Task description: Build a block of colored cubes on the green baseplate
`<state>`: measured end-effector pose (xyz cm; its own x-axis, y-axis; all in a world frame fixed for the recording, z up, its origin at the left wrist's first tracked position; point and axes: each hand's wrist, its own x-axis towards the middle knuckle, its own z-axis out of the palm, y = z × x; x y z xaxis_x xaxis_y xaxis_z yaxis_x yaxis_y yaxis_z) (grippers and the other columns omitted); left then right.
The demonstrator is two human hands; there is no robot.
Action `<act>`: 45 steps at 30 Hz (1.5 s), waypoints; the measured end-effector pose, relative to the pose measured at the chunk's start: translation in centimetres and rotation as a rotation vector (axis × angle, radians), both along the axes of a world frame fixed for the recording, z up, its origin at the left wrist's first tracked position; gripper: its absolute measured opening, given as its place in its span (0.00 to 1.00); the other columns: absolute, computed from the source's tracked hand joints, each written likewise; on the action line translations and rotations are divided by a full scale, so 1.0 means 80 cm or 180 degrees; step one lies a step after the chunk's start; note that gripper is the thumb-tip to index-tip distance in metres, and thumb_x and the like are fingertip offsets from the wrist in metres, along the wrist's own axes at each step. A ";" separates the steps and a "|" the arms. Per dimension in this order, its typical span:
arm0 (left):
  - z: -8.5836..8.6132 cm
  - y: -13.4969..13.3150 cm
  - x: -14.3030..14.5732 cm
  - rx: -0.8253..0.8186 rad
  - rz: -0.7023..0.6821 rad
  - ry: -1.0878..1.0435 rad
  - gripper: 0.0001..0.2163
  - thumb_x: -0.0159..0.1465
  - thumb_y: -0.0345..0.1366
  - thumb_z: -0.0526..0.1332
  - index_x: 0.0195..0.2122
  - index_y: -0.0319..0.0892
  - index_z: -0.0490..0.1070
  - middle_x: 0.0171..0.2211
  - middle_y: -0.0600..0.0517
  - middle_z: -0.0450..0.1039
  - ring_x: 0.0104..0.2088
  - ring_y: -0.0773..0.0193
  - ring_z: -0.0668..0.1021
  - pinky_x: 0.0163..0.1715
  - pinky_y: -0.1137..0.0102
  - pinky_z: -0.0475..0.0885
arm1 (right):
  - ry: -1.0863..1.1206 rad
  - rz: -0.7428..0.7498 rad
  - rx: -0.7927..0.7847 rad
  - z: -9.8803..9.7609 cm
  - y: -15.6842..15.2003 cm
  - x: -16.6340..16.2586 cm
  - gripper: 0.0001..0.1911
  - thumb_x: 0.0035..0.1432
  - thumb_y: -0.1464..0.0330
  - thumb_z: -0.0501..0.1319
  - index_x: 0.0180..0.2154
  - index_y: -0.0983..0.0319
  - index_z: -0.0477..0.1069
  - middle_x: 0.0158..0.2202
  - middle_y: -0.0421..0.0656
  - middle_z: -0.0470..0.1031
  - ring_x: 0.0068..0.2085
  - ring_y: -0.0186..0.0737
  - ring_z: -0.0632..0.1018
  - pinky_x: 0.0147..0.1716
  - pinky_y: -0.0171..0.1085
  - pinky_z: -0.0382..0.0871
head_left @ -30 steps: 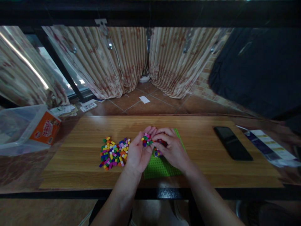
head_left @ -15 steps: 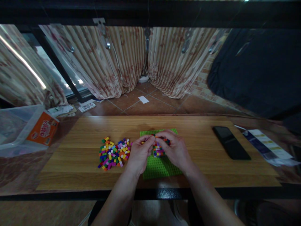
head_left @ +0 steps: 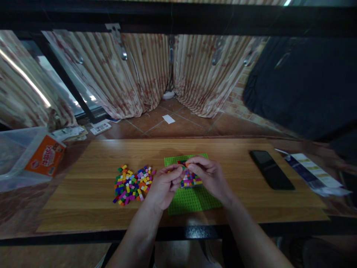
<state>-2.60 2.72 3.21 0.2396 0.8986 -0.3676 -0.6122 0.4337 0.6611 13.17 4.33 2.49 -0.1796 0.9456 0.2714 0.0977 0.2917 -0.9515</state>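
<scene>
A green studded baseplate lies on the wooden table, with a block of many-coloured toy bricks built up on it. Over the far part of this block, my left hand is closed in a pinch; what its fingertips hold, if anything, is too small to make out. My right hand pinches a small orange brick close to the left fingertips. Both hands hide part of the build. To the left, a loose pile of coloured bricks is spread on the table.
A black phone lies on the right of the wooden table. Beyond the right edge are printed papers. A clear plastic bin with an orange label stands at the left. Striped curtains hang behind.
My fingertips have drawn slightly apart, uncovering more of the brick build, and an orange brick now shows at the right fingertips. The whole view has shifted a little.
</scene>
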 end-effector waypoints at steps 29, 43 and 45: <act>-0.009 0.003 -0.001 -0.0189 0.0640 0.0336 0.13 0.44 0.34 0.73 0.27 0.35 0.72 0.24 0.54 0.69 0.19 0.79 0.63 0.14 0.81 0.49 | -0.1752 -0.0832 0.0547 -0.025 0.025 0.009 0.04 0.55 0.69 0.66 0.35 0.57 0.77 0.33 0.42 0.78 0.38 0.43 0.76 0.42 0.44 0.69; -0.009 0.002 0.000 -0.0193 0.0655 0.0341 0.11 0.46 0.33 0.72 0.28 0.35 0.73 0.25 0.53 0.70 0.20 0.79 0.65 0.15 0.81 0.51 | -0.1218 -0.0953 0.0067 -0.031 0.027 0.021 0.12 0.57 0.64 0.61 0.41 0.59 0.78 0.37 0.44 0.80 0.41 0.43 0.79 0.46 0.44 0.71; -0.009 0.002 0.000 -0.0173 0.0662 0.0342 0.11 0.46 0.33 0.72 0.27 0.35 0.73 0.25 0.53 0.70 0.20 0.79 0.65 0.15 0.81 0.51 | -0.1225 -0.0970 0.0045 -0.033 0.029 0.019 0.12 0.56 0.64 0.62 0.40 0.59 0.78 0.37 0.44 0.80 0.40 0.44 0.78 0.45 0.45 0.71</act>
<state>-2.59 2.85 2.49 0.0084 0.9027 -0.4301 -0.6193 0.3424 0.7066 14.68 6.66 -0.12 0.0150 0.9674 0.2530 0.5243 0.2079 -0.8257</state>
